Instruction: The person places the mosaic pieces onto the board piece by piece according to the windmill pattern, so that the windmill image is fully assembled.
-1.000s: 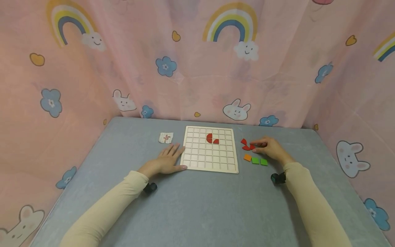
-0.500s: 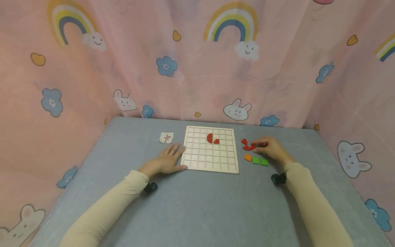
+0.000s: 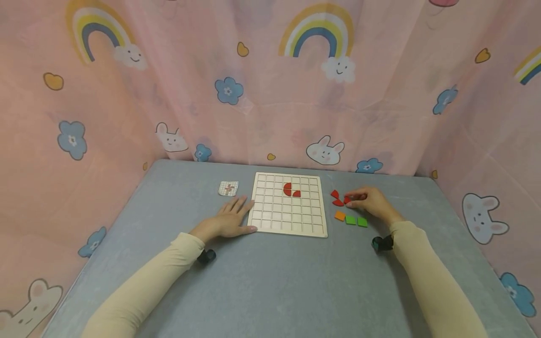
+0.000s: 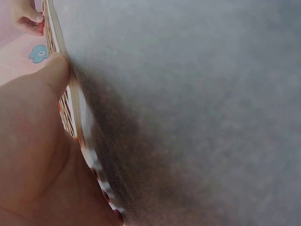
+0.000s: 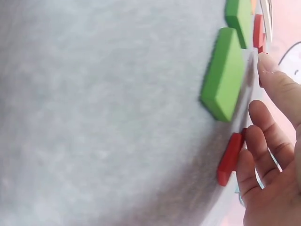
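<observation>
My left hand point(image 3: 230, 220) lies with spread fingers at the left edge of a pale wooden grid board point(image 3: 287, 216), its thumb touching the near corner. On the board are several red quarter-circle pieces point(image 3: 287, 189). Right of it, my right hand point(image 3: 371, 203) pinches a red quarter-circle piece point(image 3: 347, 200) between thumb and fingers; they partly hide it. Two more red pieces point(image 3: 337, 203) lie just left of those fingertips. In the right wrist view, another red piece point(image 5: 230, 160) rests beside the lower fingers, hidden from the head view.
An orange square point(image 3: 340, 216) and two green squares point(image 3: 362, 222) lie just nearer than the red pieces. A small card with a red pinwheel pattern point(image 3: 228, 188) is left of the board. A pink printed curtain point(image 3: 270, 117) stands behind the grey table point(image 3: 270, 291).
The right hand's fingers have shifted very slightly on the red piece, which shows a little more between them. My left hand and the board stay put.
</observation>
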`<act>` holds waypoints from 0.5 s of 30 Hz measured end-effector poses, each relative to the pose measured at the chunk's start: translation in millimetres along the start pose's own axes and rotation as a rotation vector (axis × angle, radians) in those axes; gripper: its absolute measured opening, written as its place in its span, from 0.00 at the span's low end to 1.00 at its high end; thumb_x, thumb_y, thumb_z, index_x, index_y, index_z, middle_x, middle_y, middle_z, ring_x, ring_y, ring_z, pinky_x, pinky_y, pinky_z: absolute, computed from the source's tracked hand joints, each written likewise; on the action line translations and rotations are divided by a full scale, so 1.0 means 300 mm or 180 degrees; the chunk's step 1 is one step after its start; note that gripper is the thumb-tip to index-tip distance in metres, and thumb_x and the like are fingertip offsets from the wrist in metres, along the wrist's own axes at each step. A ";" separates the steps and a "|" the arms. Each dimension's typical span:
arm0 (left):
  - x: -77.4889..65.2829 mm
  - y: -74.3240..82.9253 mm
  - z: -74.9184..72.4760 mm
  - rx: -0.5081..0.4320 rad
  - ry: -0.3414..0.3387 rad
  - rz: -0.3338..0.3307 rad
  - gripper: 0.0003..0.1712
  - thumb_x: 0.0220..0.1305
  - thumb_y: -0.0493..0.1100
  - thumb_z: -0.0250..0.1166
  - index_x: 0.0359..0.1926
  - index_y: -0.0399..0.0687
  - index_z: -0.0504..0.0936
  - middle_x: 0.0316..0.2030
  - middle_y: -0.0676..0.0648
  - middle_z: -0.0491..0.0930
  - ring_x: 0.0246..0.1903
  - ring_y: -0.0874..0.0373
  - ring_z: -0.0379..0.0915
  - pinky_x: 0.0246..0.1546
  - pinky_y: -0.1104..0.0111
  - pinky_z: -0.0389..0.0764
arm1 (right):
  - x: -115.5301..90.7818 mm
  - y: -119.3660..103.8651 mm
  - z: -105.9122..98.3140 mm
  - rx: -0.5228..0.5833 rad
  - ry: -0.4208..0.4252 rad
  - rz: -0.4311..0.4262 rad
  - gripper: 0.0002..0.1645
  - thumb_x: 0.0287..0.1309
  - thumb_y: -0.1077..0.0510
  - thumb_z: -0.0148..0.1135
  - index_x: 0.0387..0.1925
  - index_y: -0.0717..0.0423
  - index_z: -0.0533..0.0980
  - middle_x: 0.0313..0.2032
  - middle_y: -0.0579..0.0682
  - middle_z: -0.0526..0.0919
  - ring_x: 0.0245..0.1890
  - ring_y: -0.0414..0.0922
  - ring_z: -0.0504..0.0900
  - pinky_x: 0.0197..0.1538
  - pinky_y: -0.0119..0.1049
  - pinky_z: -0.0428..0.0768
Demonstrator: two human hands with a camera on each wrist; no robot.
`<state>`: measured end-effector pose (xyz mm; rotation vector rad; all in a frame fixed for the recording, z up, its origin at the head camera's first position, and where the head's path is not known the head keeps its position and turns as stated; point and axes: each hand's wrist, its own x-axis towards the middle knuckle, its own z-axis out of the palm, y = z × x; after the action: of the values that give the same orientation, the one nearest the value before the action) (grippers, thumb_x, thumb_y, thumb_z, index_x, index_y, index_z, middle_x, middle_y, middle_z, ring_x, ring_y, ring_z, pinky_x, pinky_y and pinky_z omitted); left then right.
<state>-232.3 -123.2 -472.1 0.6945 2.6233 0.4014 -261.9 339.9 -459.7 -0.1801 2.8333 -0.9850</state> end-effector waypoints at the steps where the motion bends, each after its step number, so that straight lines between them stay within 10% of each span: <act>1: 0.000 0.000 0.000 0.0002 0.0001 0.0001 0.53 0.78 0.67 0.56 0.87 0.49 0.39 0.86 0.37 0.32 0.84 0.36 0.24 0.81 0.41 0.35 | 0.001 -0.003 -0.002 -0.0002 -0.0005 0.0003 0.27 0.68 0.54 0.74 0.63 0.63 0.82 0.52 0.65 0.82 0.46 0.55 0.76 0.42 0.37 0.77; 15: 0.016 -0.012 0.010 0.0043 -0.0036 -0.0013 0.54 0.79 0.68 0.55 0.87 0.50 0.38 0.85 0.37 0.31 0.84 0.36 0.23 0.81 0.40 0.36 | 0.022 -0.075 0.023 -0.0068 -0.0067 -0.0083 0.28 0.68 0.51 0.74 0.64 0.58 0.83 0.55 0.64 0.84 0.54 0.60 0.81 0.58 0.56 0.81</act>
<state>-236.3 -123.2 -477.5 0.6938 2.6185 0.3777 -265.6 317.2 -451.6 -0.2290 2.8302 -0.9526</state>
